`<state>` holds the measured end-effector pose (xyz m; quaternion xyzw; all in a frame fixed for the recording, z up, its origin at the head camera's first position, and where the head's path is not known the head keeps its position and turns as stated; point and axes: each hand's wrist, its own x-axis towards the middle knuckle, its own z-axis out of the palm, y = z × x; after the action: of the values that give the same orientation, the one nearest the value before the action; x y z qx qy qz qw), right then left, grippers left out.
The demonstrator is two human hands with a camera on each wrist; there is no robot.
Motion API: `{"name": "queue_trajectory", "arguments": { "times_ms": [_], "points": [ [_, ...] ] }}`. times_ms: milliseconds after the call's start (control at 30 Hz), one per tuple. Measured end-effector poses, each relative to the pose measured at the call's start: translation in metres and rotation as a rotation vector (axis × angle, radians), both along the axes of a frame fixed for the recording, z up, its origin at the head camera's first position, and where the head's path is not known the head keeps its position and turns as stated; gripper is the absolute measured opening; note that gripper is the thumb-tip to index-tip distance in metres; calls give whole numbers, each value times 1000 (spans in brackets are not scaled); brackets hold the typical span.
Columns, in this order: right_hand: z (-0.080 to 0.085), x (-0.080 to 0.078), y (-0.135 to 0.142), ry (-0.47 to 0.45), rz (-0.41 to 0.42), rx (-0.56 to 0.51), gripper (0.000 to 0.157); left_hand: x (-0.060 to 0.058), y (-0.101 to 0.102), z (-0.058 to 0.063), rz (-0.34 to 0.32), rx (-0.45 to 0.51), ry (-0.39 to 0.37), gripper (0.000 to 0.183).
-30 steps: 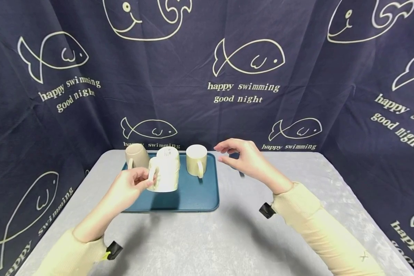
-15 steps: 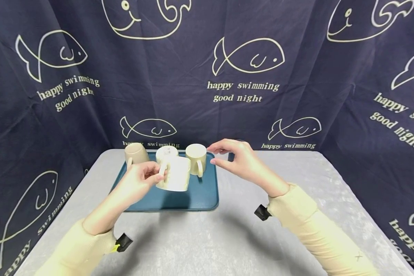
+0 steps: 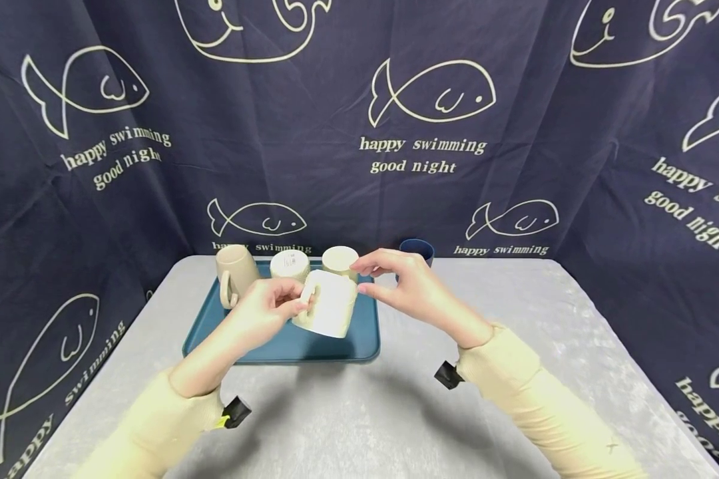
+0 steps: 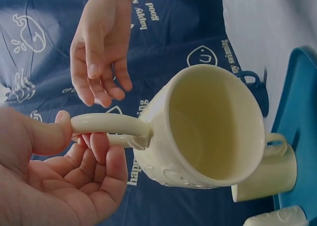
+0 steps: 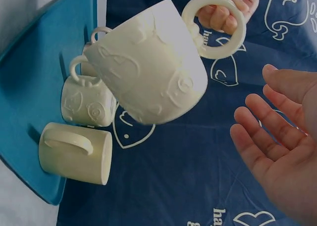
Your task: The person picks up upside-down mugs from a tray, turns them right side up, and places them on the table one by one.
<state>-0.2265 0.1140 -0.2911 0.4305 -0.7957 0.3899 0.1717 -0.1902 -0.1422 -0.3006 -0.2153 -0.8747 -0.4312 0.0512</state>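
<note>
My left hand [image 3: 262, 309] pinches a cream mug [image 3: 329, 305] by its ring handle [image 4: 106, 124], thumb on one side and curled fingers on the other. Raised above the tray, the mug tilts with its opening turned downward; the left wrist view looks into its bare inside. Raised animal shapes cover its wall in the right wrist view. My right hand [image 3: 410, 286] hovers beside the mug's far side, fingers loosely bent and holding nothing. Both wrist views show a gap between this hand and the mug.
On the blue tray [image 3: 263, 352] stand a beige mug [image 3: 235, 266], a white mug [image 3: 290, 263] with its marked base up, and a pale yellow mug [image 3: 339, 258], partly hidden. A dark blue mug [image 3: 417, 247] stands behind my right hand. Printed navy cloth [image 3: 431, 199] encloses the table.
My left hand has carried the cream mug rightward across the tray and tilted it more. The right hand has come left toward it, uncovering the dark blue mug.
</note>
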Motion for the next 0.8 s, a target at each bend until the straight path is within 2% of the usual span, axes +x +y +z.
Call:
{"name": "queue_trajectory", "arguments": {
  "times_ms": [267,800],
  "points": [
    [-10,2,-4,-17,-14,15,27,-3,15,-3,-75,-7,-26,5],
    [-30,2,-1,-29,22,54,28,-6,38,-14,-194,-31,-63,3]
  ]
}}
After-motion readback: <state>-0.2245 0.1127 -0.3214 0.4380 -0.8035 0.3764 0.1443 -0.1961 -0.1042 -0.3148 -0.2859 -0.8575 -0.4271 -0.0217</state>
